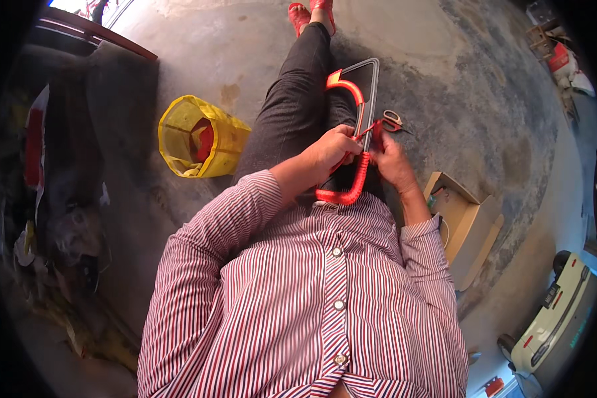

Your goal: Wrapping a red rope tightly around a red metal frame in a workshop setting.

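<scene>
A grey metal wire frame (374, 79), a long loop with rounded corners, lies over my lap. Red cord is wound tightly round its near curve (358, 189) and round another bend (346, 85) farther up. My left hand (335, 149) is closed on the frame's side rods, just above the near wound part. Close by on the right, my right hand (393, 161) pinches a bunch of red cord (377, 132) against the frame; its fingertips are partly hidden. A strand of cord runs between the two hands. Scissors (393, 119) with reddish handles lie just beyond my right hand.
A yellow basket (235, 142) with red and yellow pieces inside lies left of my legs. To the right is an open cardboard box (467, 232). A pale toy-like car (550, 312) stands at the lower right. Dark clutter (66, 232) fills the left side.
</scene>
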Available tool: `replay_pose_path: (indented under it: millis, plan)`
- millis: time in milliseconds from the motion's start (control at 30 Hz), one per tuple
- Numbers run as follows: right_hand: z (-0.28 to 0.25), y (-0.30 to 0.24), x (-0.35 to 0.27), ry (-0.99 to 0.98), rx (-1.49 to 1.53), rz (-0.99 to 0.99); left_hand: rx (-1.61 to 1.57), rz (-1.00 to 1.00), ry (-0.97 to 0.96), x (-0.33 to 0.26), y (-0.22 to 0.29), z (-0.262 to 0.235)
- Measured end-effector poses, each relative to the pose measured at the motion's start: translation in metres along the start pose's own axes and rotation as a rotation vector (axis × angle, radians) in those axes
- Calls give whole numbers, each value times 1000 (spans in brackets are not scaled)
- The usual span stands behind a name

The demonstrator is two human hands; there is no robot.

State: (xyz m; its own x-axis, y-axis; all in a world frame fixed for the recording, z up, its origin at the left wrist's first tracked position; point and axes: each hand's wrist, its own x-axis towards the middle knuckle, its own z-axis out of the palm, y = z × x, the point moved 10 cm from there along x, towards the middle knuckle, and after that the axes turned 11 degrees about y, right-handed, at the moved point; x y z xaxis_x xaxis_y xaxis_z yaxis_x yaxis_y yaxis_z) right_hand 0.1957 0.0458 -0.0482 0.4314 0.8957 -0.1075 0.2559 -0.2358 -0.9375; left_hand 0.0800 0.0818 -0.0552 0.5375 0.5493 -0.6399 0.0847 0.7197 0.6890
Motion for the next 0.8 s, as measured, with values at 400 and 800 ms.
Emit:
replay_pose_path:
  millis: [400, 800]
  plan:
    - [-124, -173, -46, 123, 904, -23, 34, 8, 38, 4, -4, -1]
    - [-145, -290, -106, -160, 1418, -431, 195, 38, 147, 0, 3, 0]
